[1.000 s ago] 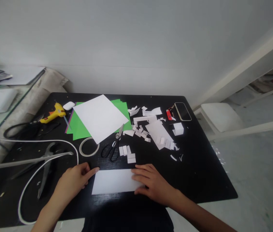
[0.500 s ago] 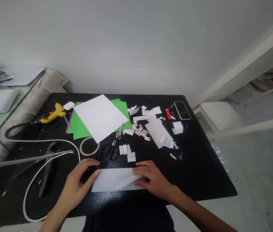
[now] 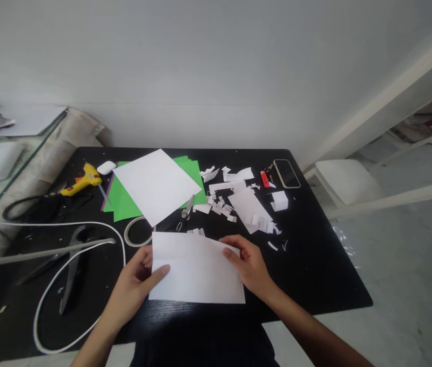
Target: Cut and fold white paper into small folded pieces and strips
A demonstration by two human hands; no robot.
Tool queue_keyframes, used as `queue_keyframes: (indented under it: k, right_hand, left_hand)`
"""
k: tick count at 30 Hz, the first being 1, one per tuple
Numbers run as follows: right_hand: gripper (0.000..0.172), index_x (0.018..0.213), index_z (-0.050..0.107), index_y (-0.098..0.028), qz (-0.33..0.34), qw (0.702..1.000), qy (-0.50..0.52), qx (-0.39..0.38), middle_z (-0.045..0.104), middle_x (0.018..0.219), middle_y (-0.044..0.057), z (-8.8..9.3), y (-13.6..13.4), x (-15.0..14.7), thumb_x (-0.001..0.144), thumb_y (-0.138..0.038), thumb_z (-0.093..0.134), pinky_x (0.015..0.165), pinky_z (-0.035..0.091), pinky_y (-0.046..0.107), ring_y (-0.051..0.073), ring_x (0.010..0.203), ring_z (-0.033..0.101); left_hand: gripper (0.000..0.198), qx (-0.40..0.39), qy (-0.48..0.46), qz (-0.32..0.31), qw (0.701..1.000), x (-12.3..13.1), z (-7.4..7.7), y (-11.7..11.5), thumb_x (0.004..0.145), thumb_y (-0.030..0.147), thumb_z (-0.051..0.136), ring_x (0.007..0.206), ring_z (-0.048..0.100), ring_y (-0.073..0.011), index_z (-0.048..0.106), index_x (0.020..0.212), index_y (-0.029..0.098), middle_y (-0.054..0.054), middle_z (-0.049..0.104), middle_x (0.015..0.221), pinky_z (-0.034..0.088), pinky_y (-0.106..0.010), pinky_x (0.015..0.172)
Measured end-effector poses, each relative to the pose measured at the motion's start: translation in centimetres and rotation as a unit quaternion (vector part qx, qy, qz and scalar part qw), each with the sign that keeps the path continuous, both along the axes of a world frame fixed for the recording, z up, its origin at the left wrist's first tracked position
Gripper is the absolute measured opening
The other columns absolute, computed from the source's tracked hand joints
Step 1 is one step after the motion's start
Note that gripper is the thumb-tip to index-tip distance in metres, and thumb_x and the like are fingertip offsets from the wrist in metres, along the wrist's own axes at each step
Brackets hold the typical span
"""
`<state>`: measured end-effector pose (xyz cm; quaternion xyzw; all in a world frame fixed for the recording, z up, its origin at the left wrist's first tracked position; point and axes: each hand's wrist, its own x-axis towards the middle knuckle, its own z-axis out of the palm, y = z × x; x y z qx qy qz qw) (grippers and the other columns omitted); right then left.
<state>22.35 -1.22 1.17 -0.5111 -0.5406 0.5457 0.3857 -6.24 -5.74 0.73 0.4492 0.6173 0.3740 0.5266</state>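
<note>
White paper takes the middle of the head view: our sheet (image 3: 196,270) is at the near side of the black table (image 3: 315,275), in front of us and between our two hands. Our left hand (image 3: 134,283) is clamped on its left edge, thumb over the top face and the other fingers mostly hidden behind. Our right hand (image 3: 252,267) grips it near the far right corner, with a fingertip bending that edge down slightly.

Half a second ago the sheet showed as a shallow strip; now it shows far deeper, and its far edge hides the handles of the scissors (image 3: 187,211) and part of the small folded papers (image 3: 196,232). We judge that it has been opened out or tipped up, though we cannot tell which. For the work in hand, that seems to mean we are turning or adjusting the sheet rather than pressing it flat.

Elsewhere, nothing seems shifted: the tape roll (image 3: 126,235) lies just beyond our left hand, a white square (image 3: 157,183) rests on green paper (image 3: 122,201), the yellow glue gun (image 3: 90,176) sits farther left, and the phone (image 3: 287,173) lies at the far right.
</note>
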Motion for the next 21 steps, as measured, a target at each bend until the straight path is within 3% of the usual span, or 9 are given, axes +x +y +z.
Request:
queue_keyframes:
  k: [3,7,11,16,21]
  right_hand:
    - [0.036,0.106,0.077,-0.023,-0.018,0.999,0.024,-0.022,0.076,0.099,0.007,0.3,0.7,-0.5,0.089,-0.055,0.075,0.08,0.054,0.034,0.024,0.094,0.07]
    - [0.044,0.108,0.073,-0.021,-0.021,0.994,0.075,-0.075,0.071,0.086,0.004,0.5,1.4,-0.7,0.086,-0.06,0.077,0.069,0.05,0.03,0.02,0.079,0.066]
    - [0.054,0.113,0.07,-0.021,0.002,0.99,0.07,-0.123,0.063,0.073,-0.001,0.5,1.4,-0.3,0.088,-0.068,0.07,0.061,0.045,0.027,0.016,0.066,0.059]
    - [0.056,0.105,0.069,-0.02,0.04,0.984,0.1,-0.141,0.07,0.087,0.004,1.0,1.4,0.3,0.091,-0.074,0.063,0.069,0.052,0.031,0.02,0.077,0.066]
    - [0.049,0.085,0.067,-0.02,0.006,0.993,0.064,-0.104,0.068,0.08,0.002,1.8,1.4,0.4,0.091,-0.069,0.066,0.069,0.052,0.031,0.02,0.076,0.064]
  left_hand:
    - [0.058,-0.001,-0.008,0.03,1.0,0.6,0.4,0.2,0.079,0.056,0.081,0.081,0.073,-0.024,0.06,0.121,0.022,-0.004,0.074,0.091,0.061,-0.032,0.067]
    - [0.068,-0.013,0.009,0.084,0.996,1.3,0.6,0.3,0.08,0.061,0.079,0.062,0.071,-0.0214,0.054,0.131,0.023,-0.002,0.076,0.081,0.055,-0.027,0.05]
    - [0.087,0.004,-0.007,0.127,0.992,1.5,0.6,0.2,0.081,0.06,0.079,0.055,0.069,-0.02,0.039,0.15,0.027,0.001,0.075,0.077,0.053,-0.026,0.046]
    - [0.093,0.006,-0.016,0.123,0.992,1.3,0.7,0.2,0.083,0.061,0.074,0.05,0.066,-0.0191,0.031,0.157,0.024,0.003,0.072,0.068,0.051,-0.025,0.044]
    - [0.094,0.004,-0.012,0.122,0.992,1.3,0.7,0.3,0.083,0.059,0.076,0.052,0.068,-0.0203,0.03,0.158,0.026,0.002,0.073,0.071,0.052,-0.026,0.044]
